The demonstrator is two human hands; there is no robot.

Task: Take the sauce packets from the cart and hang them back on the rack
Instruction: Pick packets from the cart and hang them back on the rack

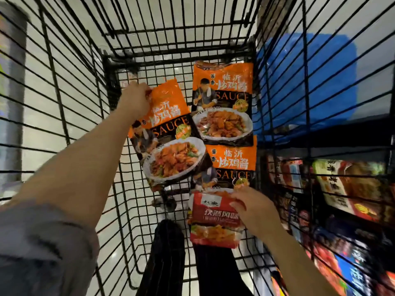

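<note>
Both arms reach down into the black wire cart (pixel 81 86). Four packets lie on its floor, toward the right wall. One orange sauce packet (pixel 223 107) sits at the far right corner, another orange packet (pixel 233 165) just nearer. My left hand (pixel 136 101) pinches the top corner of a tilted orange packet (pixel 168 135). My right hand (pixel 254 208) grips the small red packet (pixel 213 223). They look light, floppy and slippery, so hold the flat top edge.

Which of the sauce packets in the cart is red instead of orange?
The red packet gripped by the right hand, nearest the person; the other three are orange.
</note>
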